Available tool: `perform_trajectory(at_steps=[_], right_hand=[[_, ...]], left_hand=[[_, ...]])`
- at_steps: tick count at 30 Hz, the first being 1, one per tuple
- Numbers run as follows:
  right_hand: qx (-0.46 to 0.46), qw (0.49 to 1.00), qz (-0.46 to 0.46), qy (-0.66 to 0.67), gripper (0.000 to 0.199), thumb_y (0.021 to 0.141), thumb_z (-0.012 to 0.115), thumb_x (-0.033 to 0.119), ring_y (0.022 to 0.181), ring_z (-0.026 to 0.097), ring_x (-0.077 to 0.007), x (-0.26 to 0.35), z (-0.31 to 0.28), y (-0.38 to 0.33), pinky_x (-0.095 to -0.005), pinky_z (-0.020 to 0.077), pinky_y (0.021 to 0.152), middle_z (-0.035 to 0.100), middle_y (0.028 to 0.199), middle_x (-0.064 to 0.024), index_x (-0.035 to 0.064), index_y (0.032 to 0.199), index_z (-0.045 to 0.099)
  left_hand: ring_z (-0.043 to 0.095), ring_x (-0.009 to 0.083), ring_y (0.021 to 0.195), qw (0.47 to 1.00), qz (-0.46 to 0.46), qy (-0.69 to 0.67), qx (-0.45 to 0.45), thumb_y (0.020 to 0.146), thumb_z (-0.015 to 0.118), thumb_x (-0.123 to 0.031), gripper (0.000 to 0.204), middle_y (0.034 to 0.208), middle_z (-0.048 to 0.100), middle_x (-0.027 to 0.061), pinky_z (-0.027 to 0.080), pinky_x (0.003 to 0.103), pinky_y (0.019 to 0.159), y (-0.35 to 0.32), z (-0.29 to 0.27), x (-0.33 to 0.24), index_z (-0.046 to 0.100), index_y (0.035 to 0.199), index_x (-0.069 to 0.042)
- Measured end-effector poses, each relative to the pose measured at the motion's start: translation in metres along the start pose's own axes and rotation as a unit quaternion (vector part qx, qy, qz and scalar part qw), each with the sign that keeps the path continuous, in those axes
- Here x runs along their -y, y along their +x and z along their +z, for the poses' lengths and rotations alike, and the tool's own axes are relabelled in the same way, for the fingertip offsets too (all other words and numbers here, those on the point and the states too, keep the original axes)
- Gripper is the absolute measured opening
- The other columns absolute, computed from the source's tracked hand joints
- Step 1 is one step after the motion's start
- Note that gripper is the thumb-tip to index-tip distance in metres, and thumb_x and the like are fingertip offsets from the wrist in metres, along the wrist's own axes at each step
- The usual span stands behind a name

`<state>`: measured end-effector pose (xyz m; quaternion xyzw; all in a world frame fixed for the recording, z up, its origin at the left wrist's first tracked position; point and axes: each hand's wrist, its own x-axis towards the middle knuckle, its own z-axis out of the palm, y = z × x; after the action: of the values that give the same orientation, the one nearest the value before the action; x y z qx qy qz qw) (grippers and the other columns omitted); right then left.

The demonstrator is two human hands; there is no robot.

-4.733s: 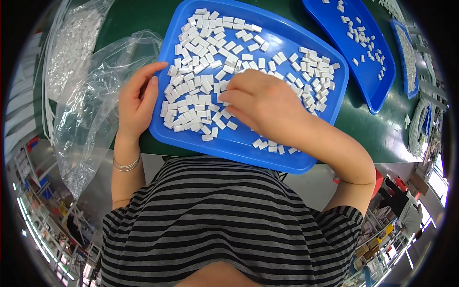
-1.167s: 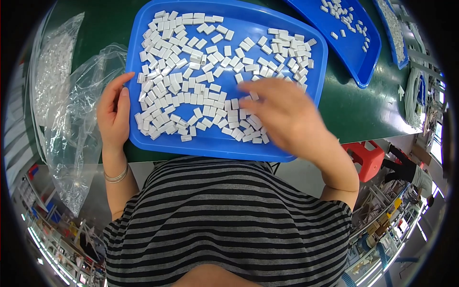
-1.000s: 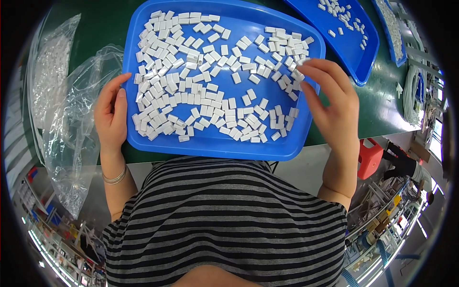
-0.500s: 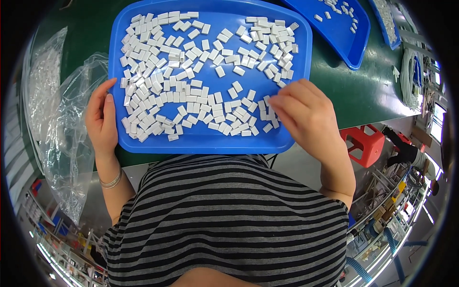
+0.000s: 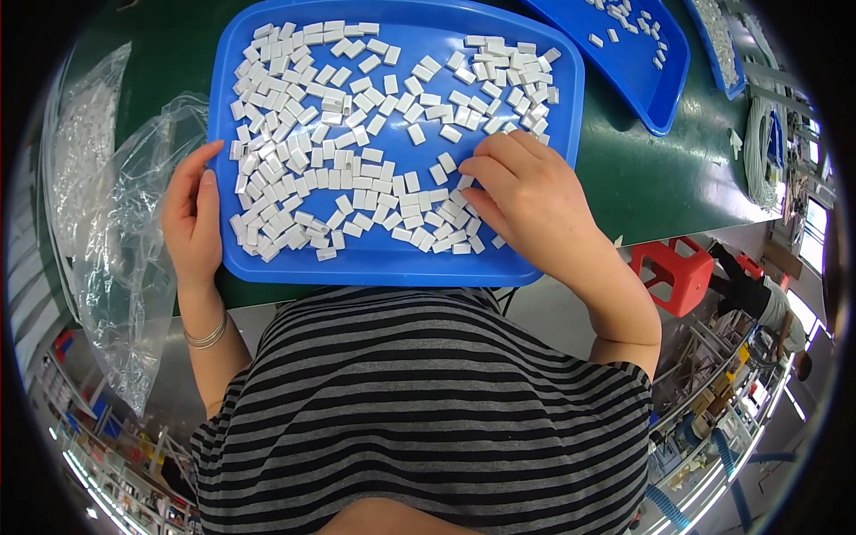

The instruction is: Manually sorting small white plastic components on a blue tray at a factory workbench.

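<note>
A blue tray (image 5: 374,267) lies before me, scattered with many small white rectangular plastic pieces (image 5: 339,178). My left hand (image 5: 193,218) rests at the tray's left edge, its thumb and forefinger against the rim and its other fingers curled. Over the right part of the tray is my right hand (image 5: 533,201), thumb and fingers closing around a small white piece (image 5: 465,181) beside the lower cluster. The hand hides part of the tray and the pieces under it.
A second blue tray (image 5: 624,71) with a few white pieces stands at the far right, with another narrow tray (image 5: 720,45) beyond. Clear plastic bags (image 5: 134,241) lie at the left of the green table (image 5: 664,201). A red stool (image 5: 675,276) stands at the right.
My right hand has moved left and slightly up from the tray's right side, toward the middle pieces. The tray has shifted slightly to the right. My left hand stays at the rim.
</note>
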<state>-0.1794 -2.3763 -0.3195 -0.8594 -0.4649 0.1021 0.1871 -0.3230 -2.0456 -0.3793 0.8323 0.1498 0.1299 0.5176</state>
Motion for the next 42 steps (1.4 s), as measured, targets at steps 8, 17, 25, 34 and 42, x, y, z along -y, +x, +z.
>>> perform_trajectory(at_steps=[8,17,25,34,42], right_hand=[[0.0,0.993,0.002,0.117,0.021,0.076,0.071,0.002,0.078,0.063,-0.024,-0.005,0.003,0.01,-0.034,0.0518,0.063,0.06,0.088,-0.0083,0.0048,0.096,0.067],[0.041,0.995,-0.078,-0.039,0.022,0.076,0.071,0.006,0.082,0.063,-0.0236,0.009,0.009,0.015,-0.0335,0.0536,0.069,0.058,0.091,-0.0081,0.001,0.097,0.067],[0.058,0.996,-0.068,-0.03,0.025,0.076,0.07,0.006,0.084,0.063,-0.0226,0.018,0.011,0.017,-0.0323,0.0541,0.067,0.057,0.091,-0.0079,0.0013,0.1,0.064],[0.045,0.997,-0.046,-0.033,0.017,0.078,0.069,0.006,0.076,0.064,-0.0253,0.011,0.02,0.02,-0.0344,0.0539,0.062,0.059,0.087,-0.0078,0.0044,0.093,0.06],[-0.258,0.948,0.148,-0.111,0.024,0.086,0.071,0.018,0.07,0.066,-0.0165,-0.094,-0.054,0.05,-0.027,0.0519,0.064,0.068,0.086,-0.0064,0.0081,0.107,0.07]], left_hand=[[0.058,0.009,0.097,1.0,-0.005,-0.004,0.003,0.098,0.046,0.0,0.03,0.114,0.063,0.0078,0.044,0.022,0.086,-0.001,-0.002,0.001,0.06,0.124,0.002],[0.057,0.0091,0.096,1.0,-0.007,-0.005,0.006,0.097,0.047,-0.001,0.029,0.114,0.063,0.0074,0.044,0.022,0.085,-0.001,-0.001,0.001,0.061,0.123,0.001],[0.057,0.0086,0.096,1.0,-0.009,0.006,0.011,0.097,0.047,-0.001,0.029,0.114,0.063,0.0066,0.044,0.022,0.084,0.0,-0.002,0.0,0.061,0.123,0.001],[0.056,0.0073,0.094,1.0,-0.003,-0.009,0.003,0.097,0.048,-0.001,0.029,0.112,0.063,0.0054,0.044,0.02,0.082,0.0,0.002,-0.004,0.062,0.122,0.001],[0.057,0.0078,0.092,1.0,-0.007,-0.015,0.002,0.097,0.048,-0.001,0.028,0.109,0.065,0.0053,0.044,0.02,0.081,0.0,0.002,-0.006,0.062,0.121,0.001]])
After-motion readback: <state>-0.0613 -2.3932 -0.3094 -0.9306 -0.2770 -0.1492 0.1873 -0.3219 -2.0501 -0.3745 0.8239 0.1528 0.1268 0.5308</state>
